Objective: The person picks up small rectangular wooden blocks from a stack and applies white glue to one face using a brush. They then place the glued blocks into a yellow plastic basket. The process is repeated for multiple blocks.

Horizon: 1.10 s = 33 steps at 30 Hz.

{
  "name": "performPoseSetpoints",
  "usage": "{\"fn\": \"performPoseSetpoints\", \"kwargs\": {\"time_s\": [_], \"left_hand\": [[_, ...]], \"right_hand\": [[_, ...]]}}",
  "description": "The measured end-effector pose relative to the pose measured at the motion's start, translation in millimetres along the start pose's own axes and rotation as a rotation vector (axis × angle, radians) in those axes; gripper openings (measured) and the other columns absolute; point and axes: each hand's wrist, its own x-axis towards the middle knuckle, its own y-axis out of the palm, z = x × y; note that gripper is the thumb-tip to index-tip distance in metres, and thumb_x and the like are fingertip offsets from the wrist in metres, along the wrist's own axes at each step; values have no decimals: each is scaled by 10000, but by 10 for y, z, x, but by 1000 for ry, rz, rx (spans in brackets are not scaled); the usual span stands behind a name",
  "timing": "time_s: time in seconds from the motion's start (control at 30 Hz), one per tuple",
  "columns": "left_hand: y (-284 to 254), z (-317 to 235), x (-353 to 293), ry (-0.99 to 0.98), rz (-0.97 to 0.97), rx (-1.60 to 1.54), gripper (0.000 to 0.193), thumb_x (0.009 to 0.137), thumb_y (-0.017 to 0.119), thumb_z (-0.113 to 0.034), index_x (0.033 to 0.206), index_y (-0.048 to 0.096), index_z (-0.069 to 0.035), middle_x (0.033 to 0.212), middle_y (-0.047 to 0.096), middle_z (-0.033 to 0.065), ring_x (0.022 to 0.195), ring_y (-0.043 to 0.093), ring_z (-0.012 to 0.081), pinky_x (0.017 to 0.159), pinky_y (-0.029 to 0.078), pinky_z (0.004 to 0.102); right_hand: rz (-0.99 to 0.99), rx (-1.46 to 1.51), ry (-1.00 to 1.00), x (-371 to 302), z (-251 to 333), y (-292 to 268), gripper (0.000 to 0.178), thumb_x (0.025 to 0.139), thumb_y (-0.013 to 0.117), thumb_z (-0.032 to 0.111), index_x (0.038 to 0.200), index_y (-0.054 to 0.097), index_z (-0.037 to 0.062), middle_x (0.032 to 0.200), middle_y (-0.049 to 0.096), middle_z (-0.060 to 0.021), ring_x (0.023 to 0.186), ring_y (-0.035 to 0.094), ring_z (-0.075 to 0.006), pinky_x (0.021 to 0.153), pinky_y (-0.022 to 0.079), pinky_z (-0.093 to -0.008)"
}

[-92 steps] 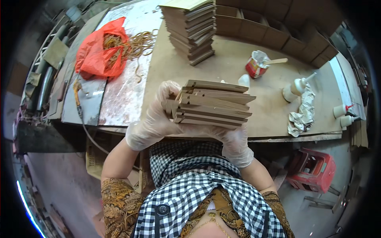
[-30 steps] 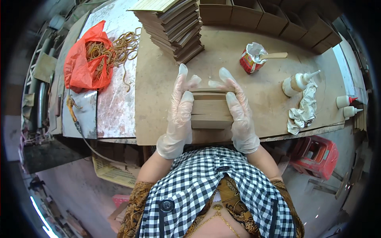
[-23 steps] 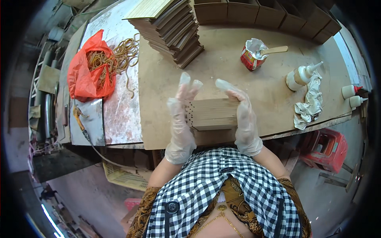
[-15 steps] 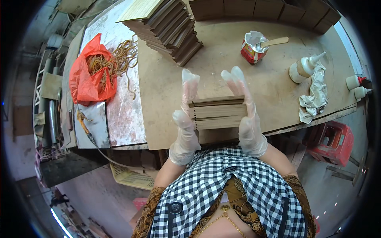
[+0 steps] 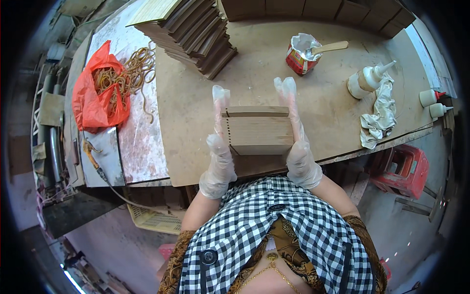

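A bundle of thin brown wooden boards point(image 5: 259, 132) stands at the table's near edge, in front of my body. Its boards lie close together, and a row of small dark notches runs down the left side. My left hand point(image 5: 218, 154), in a translucent glove, presses against the left end. Against the right end presses my right hand point(image 5: 300, 159), gloved the same way. Both hands have fingers stretched forward along the ends, so the bundle is gripped between them. The palms' contact with the wood is partly hidden.
Beyond my left hand rises a tall stack of boards point(image 5: 196, 41). A red bag point(image 5: 98, 105) of rubber bands lies at left. An opened glue pouch point(image 5: 299, 61) with a wooden stick, a squeeze bottle point(image 5: 360, 85) and a crumpled cloth point(image 5: 379, 117) are at right.
The boards between my hands have come together from a gapped group into a more even block, showing a broader flat top. The whole view has shifted slightly.
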Motion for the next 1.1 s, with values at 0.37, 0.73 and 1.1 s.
{"fn": "performPoseSetpoints", "kwargs": {"time_s": [0.37,0.73,1.1], "left_hand": [[103,-203,141,-39,13,-3,1106,815,261,-860,1555,-19,-86,1623,50,112,1486,99,253,1194,133,412],[18,-55,209,-44,33,-63,1051,863,330,-801,1562,-32,-105,1613,70,121,1465,183,264,1173,217,414],[86,-57,186,-53,-46,-15,1031,868,257,-816,1558,107,-65,1590,187,98,1453,206,239,1177,184,395]], "right_hand": [[-82,16,77,149,7,52,1017,898,163,762,1539,16,-15,1600,179,-174,1470,190,-254,1187,144,-369],[-176,34,147,172,-55,141,905,968,183,669,1538,31,-17,1559,291,-137,1434,253,-212,1174,180,-346],[-202,77,148,151,-84,188,852,993,219,622,1540,64,-12,1535,327,-135,1417,284,-207,1165,207,-353]]}}
